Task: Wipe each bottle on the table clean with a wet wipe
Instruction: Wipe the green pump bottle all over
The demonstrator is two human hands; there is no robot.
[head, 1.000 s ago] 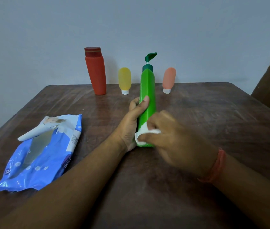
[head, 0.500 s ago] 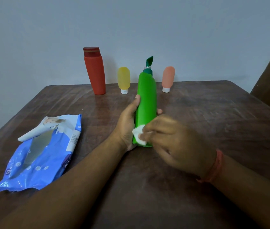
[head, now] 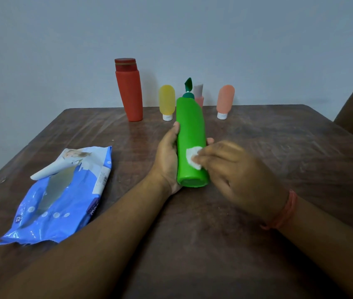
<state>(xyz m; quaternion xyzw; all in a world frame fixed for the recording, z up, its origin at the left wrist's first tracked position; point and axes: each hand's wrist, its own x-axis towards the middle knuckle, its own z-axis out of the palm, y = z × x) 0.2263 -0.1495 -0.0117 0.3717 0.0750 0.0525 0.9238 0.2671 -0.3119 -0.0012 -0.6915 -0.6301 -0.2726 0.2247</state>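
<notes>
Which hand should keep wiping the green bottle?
Right. The right hand already presses the wet wipe on the green bottle; the left hand has its grip around it, tilted off the table.

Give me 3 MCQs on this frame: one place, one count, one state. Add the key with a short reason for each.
1. Where does the blue plastic wet-wipe pack lie on the brown wooden table?
A. beside the left forearm
B. behind the bottles
C. under the right hand

2. How many bottles stand at the far edge?
A. two
B. four
C. six

3. How is the green plastic pump bottle held?
A. upright on the table
B. tilted, base toward the camera
C. upside down

Key: 1 A, the pack lies left of the forearm. 2 B, tall red bottle, yellow tube, peach tube, pink bottle partly hidden. 3 B, left hand cradles it; right hand presses a white wipe on its side.
</notes>
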